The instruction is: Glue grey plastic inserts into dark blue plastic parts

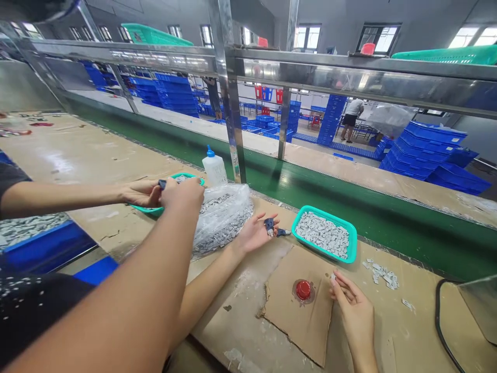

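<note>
My left hand (254, 232) is palm up with its fingers partly curled, holding small dark blue plastic parts (268, 224). Another dark part (283, 233) with a grey tip lies by its fingertips. My right hand (354, 305) pinches a small whitish plastic piece (333, 277) between thumb and fingers, over the right edge of a torn cardboard sheet (285, 321). On that cardboard sits a small red cap (303, 289), ringed by a wet-looking stain. Just beyond is a turquoise basket (353, 243) filled with similar pale pieces (322, 233).
At left, a co-worker's two hands (182, 191) hold a dark part; their near arm crosses in front of mine. A clear bag of pieces (225, 223), a blue-capped bottle (215, 168), loose pieces (382, 274) and a black cable (438, 316) surround the work area. A metal post (229, 93) rises behind.
</note>
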Demonstrator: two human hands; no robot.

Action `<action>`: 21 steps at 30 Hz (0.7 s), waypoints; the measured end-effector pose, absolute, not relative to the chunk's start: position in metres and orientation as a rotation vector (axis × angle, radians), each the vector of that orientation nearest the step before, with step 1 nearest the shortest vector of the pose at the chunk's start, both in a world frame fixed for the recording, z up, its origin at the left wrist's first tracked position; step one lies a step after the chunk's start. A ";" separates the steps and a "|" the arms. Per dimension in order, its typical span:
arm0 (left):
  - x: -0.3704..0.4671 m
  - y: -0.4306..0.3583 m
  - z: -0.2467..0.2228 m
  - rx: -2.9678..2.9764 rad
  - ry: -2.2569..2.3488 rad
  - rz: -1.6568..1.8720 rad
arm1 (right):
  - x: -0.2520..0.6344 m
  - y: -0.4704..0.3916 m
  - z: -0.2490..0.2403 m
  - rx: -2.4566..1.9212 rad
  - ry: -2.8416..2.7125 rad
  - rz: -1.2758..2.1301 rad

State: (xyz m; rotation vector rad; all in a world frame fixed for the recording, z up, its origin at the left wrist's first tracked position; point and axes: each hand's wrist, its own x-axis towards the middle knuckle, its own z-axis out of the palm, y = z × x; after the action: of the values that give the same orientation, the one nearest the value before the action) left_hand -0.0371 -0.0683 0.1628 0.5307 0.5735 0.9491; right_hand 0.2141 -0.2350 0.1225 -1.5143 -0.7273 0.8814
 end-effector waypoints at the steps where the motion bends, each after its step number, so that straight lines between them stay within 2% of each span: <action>1: -0.037 -0.068 0.162 0.518 0.548 0.941 | 0.215 -0.235 0.121 -1.520 -0.725 0.883; 6: -0.036 -0.073 0.159 0.518 0.491 0.921 | 0.218 -0.241 0.122 -1.567 -0.789 0.906; 9: -0.035 -0.080 0.158 0.563 0.522 0.923 | 0.187 -0.229 0.146 -1.545 -0.897 0.745; 11: -0.035 -0.084 0.156 0.581 0.516 0.881 | 0.140 -0.210 0.176 -1.513 -1.058 0.655; 16: -0.036 -0.087 0.143 0.596 0.473 0.741 | -0.024 -0.144 0.261 -1.286 -1.316 0.707; 21: -0.039 -0.082 0.132 0.669 0.485 0.675 | -0.121 -0.104 0.290 -1.129 -1.404 0.714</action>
State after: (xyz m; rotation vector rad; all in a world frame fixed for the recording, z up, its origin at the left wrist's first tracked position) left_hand -0.0387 -0.0816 0.1317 0.6690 0.4847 0.6753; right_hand -0.1213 -0.1037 0.2898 -1.1288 -1.4038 0.7137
